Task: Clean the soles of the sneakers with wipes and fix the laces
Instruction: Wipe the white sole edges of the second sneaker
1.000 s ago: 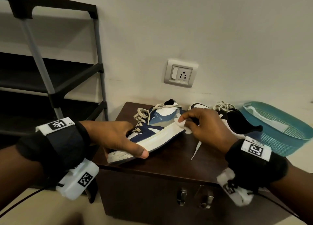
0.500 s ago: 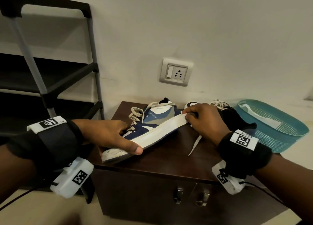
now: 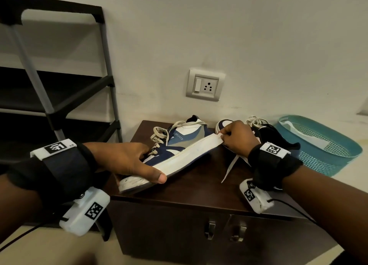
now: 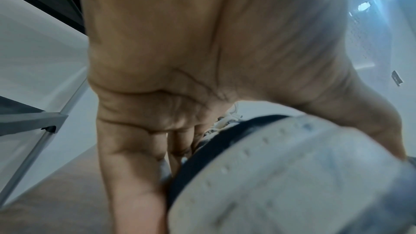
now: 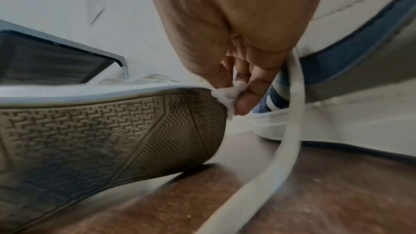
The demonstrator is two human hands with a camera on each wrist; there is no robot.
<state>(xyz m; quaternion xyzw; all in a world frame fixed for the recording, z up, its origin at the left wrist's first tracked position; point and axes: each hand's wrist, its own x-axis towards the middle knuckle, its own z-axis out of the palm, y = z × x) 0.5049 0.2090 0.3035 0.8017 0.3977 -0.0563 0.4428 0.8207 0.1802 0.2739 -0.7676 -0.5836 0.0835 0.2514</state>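
Observation:
A blue, white and grey sneaker (image 3: 179, 147) lies tilted on its side on the dark wooden cabinet (image 3: 199, 187), its white sole edge facing me. My left hand (image 3: 127, 161) grips its toe end, thumb on the sole rim (image 4: 292, 175). My right hand (image 3: 237, 139) pinches a small white wipe (image 5: 227, 95) against the heel end of the sole (image 5: 101, 131). The second sneaker (image 3: 225, 125) lies behind my right hand, mostly hidden, with a loose white lace (image 3: 231, 168) trailing across the cabinet top.
A teal plastic basket (image 3: 322, 145) stands at the right of the cabinet. A black shoe rack (image 3: 59, 81) stands at the left against the wall. A wall socket (image 3: 206, 85) sits above the sneakers. The cabinet front has two metal handles (image 3: 211, 230).
My right hand has slid the wipe along the sole edge toward the heel and now holds it at the heel end. The left hand keeps its grip on the toe.

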